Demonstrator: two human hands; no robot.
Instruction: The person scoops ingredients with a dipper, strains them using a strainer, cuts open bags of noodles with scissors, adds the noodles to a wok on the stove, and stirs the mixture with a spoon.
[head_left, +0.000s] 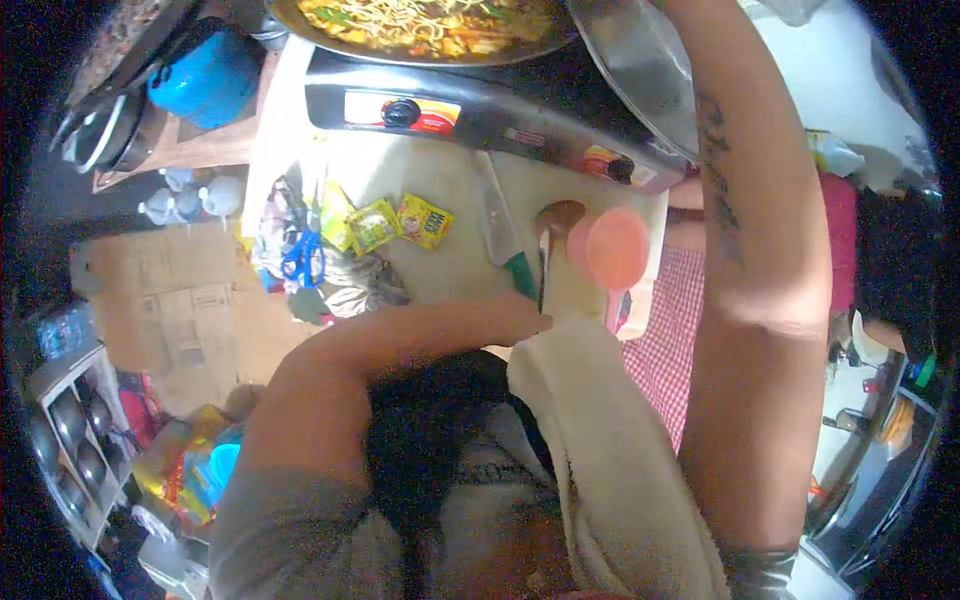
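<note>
My left hand (522, 318) is at the middle of the counter, against the end of a white towel (600, 430) that hangs down my front; its fingers are too unclear to read. The handle end of a metal ladle (560, 215) lies close to it. Beside the ladle are pink plastic dippers (615, 250). My right arm reaches up past the top edge, so my right hand is out of frame. At the top, a wide pan (420, 58) of noodles and vegetables sits on a black gas stove (480, 115), with a metal lid (635, 65) to its right.
Yellow seasoning packets (424, 222), blue-handled scissors (303, 260) and crumpled wrappers (365, 285) lie on the left of the counter (450, 270). Cardboard (175, 310) and a blue gas tank (205, 78) are farther left. A red checked cloth (668, 345) hangs at the right.
</note>
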